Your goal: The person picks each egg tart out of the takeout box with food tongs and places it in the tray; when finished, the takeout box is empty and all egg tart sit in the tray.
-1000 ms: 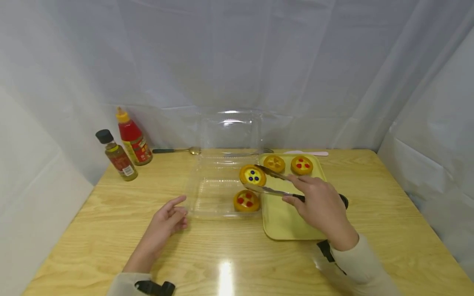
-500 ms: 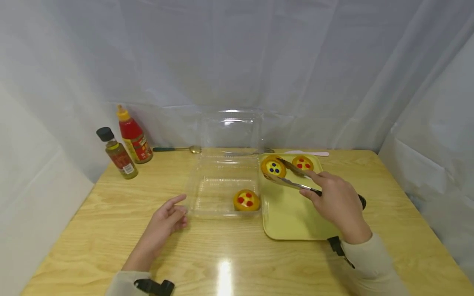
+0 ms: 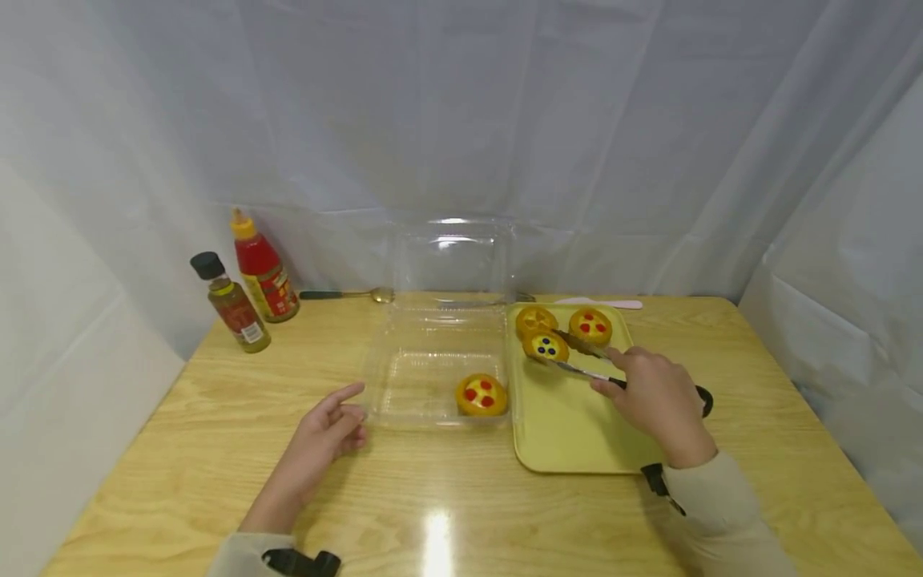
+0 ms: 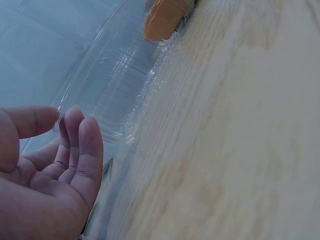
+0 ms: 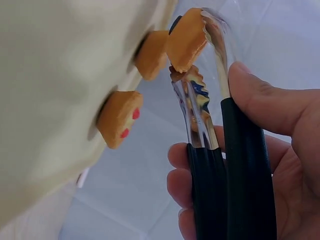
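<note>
My right hand (image 3: 658, 407) holds black-handled metal tongs (image 5: 250, 170) over the yellow tray (image 3: 570, 433). Between the tongs' scalloped tips is a tart with blue berries (image 3: 546, 347), partly overlapping a tart with orange topping (image 3: 535, 320) in the head view. A red-topped tart (image 3: 590, 327) sits beside it on the tray. At the front left corner of a clear plastic container (image 3: 418, 389), my left hand (image 3: 324, 429) pinches the rim with its fingertips. Inside the container's front right corner lies another red-topped tart (image 3: 481, 395). The container's lid (image 3: 450, 268) stands raised behind.
A red sauce bottle (image 3: 263, 272) and a dark-capped bottle (image 3: 234, 312) stand at the back left. Along the back edge lie a spoon (image 3: 380, 295) and a pink-handled utensil (image 3: 623, 304). White sheeting (image 3: 461, 120) hangs behind the table.
My right hand has moved right with the tongs, carrying the blue-berry tart from the container's right edge to over the tray, then slightly nearer. My left hand has stayed put.
</note>
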{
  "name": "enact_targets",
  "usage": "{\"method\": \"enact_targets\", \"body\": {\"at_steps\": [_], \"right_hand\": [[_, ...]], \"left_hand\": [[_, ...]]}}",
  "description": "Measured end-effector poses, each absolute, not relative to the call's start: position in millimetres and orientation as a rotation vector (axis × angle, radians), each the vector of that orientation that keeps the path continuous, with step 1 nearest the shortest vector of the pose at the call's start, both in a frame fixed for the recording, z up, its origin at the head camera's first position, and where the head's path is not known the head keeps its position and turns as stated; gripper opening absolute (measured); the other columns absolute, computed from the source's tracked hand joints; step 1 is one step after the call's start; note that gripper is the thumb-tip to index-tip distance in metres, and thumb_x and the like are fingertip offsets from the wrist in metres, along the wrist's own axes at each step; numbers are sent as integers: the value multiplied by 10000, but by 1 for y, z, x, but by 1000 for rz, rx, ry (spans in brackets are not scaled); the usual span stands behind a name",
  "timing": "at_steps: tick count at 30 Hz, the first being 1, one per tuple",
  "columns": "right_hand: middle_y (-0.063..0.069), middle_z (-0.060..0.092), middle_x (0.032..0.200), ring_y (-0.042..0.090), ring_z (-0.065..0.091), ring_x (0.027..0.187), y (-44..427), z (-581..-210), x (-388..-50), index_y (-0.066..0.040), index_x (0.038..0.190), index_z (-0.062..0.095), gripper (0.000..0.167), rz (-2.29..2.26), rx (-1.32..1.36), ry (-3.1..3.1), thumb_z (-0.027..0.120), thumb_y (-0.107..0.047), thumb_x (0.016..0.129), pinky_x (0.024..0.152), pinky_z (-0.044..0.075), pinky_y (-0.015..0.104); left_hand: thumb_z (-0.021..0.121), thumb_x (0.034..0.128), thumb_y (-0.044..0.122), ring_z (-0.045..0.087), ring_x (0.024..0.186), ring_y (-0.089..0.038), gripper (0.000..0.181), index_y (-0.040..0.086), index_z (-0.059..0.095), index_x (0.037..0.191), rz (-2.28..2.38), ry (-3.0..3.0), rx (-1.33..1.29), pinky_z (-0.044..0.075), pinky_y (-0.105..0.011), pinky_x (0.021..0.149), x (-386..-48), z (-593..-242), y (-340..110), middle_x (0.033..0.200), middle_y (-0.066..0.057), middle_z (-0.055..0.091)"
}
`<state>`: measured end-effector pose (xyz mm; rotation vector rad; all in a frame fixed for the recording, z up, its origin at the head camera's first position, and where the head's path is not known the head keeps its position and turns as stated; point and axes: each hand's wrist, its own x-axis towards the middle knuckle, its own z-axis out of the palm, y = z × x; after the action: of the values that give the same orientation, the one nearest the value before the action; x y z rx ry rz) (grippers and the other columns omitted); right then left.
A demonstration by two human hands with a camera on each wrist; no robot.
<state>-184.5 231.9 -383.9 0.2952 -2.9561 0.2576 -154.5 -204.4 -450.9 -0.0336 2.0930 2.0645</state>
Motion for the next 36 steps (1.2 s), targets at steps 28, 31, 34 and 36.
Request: {"method": "enact_targets", "body": {"at_steps": [28,31,34,36], "right_hand": [[244,627,1170,373,620,736,226,-383,-182,-12,1348,594,666,271,252,-3027,727,-462,877,511,484,432],[250,625,1158,307,588,648,225,-378,-179,-21,1359,588,674,266,275,-2987,724,-470,875,460,438,367],[246,630,1145,285,579,628,225,-375,-177,-37,1368,585,668,269,301,-2953,726,-464,875,454,433,356],[241,633,1146,300,595,653,224,-374,-175,-48,1371,587,663,267,316,-2933,731,-460,872,471,454,377]], "left_hand": [[487,1049,100,600,932,-188,496,43,324,1514,2072,2067,-32,558,-321,841,-155,-450,-205,1097,-127,554],[490,1047,99,600,933,-190,495,46,328,1513,2071,2069,-33,559,-321,839,-155,-450,-205,1099,-129,554],[492,1047,100,600,932,-189,497,45,328,1513,2071,2069,-30,559,-320,836,-155,-450,-205,1102,-131,554],[491,1046,95,599,932,-190,494,45,330,1511,2072,2070,-26,559,-319,836,-155,-450,-204,1103,-134,553]]}}
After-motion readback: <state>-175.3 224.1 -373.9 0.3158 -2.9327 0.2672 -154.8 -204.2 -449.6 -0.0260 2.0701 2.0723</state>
